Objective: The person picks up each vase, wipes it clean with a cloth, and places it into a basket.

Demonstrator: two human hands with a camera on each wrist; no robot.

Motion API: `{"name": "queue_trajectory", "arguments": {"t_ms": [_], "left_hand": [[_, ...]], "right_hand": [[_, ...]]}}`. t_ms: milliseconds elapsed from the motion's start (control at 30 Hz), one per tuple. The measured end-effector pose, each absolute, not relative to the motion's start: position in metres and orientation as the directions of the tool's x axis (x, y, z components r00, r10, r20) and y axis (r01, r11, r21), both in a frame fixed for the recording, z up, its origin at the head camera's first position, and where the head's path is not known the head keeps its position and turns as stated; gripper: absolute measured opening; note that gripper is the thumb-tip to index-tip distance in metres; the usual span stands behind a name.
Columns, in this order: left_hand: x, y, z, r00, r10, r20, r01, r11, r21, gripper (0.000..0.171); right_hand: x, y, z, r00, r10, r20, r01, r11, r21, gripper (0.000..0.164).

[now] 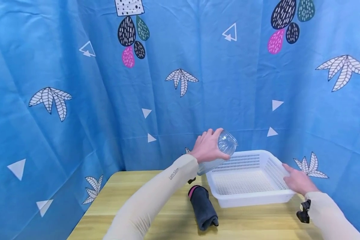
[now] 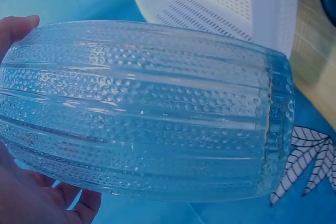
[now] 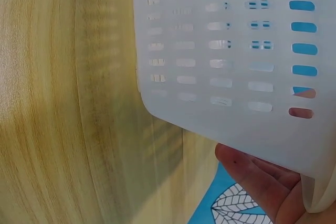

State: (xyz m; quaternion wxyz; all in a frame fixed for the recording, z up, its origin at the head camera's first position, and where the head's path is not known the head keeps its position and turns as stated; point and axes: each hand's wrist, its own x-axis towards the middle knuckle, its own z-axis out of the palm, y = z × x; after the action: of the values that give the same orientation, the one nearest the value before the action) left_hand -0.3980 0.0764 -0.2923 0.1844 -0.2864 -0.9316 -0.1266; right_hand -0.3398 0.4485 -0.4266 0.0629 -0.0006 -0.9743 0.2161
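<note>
A clear glass vase (image 2: pixel 152 114) with dotted, ribbed sides lies tilted in my left hand (image 1: pixel 208 146), whose fingers and thumb grip it near one end. In the head view that hand covers much of the vase, above the left back corner of a white plastic basket (image 1: pixel 252 200). The basket has slotted walls and rests on the table; nothing shows inside it. My right hand (image 1: pixel 301 180) holds the basket's right side by the rim. From the right wrist view, the thumb (image 3: pixel 241 169) lies against the slotted wall, with part of the hand visible through the slots.
A rolled dark grey cloth (image 1: pixel 202 210) with a pink band lies on the wooden table (image 1: pixel 108 206), left of the basket. Behind the table hangs a blue patterned curtain (image 1: pixel 198 113), close to the vase and the basket's far edge.
</note>
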Motion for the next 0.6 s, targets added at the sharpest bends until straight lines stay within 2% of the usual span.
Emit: {"name": "queue_trajectory", "arguments": {"t_ms": [133, 433, 600], "left_hand": [[-0.407, 0.101, -0.296, -0.763, 0.534, 0.365, 0.596, 0.799, 0.079, 0.109], [-0.424, 0.14, -0.311, -0.784, 0.575, 0.235, 0.605, 0.792, 0.079, 0.102], [-0.432, 0.157, -0.324, -0.779, 0.597, 0.193, 0.609, 0.793, 0.003, 0.102]], "right_hand": [[-0.337, 0.449, -0.429, -0.991, 0.046, 0.125, -0.011, 0.905, -0.424, 0.068], [-0.339, 0.445, -0.43, -0.986, 0.052, 0.16, -0.021, 0.906, -0.422, 0.067], [-0.34, 0.443, -0.432, -0.984, 0.06, 0.17, -0.019, 0.903, -0.428, 0.066]]}}
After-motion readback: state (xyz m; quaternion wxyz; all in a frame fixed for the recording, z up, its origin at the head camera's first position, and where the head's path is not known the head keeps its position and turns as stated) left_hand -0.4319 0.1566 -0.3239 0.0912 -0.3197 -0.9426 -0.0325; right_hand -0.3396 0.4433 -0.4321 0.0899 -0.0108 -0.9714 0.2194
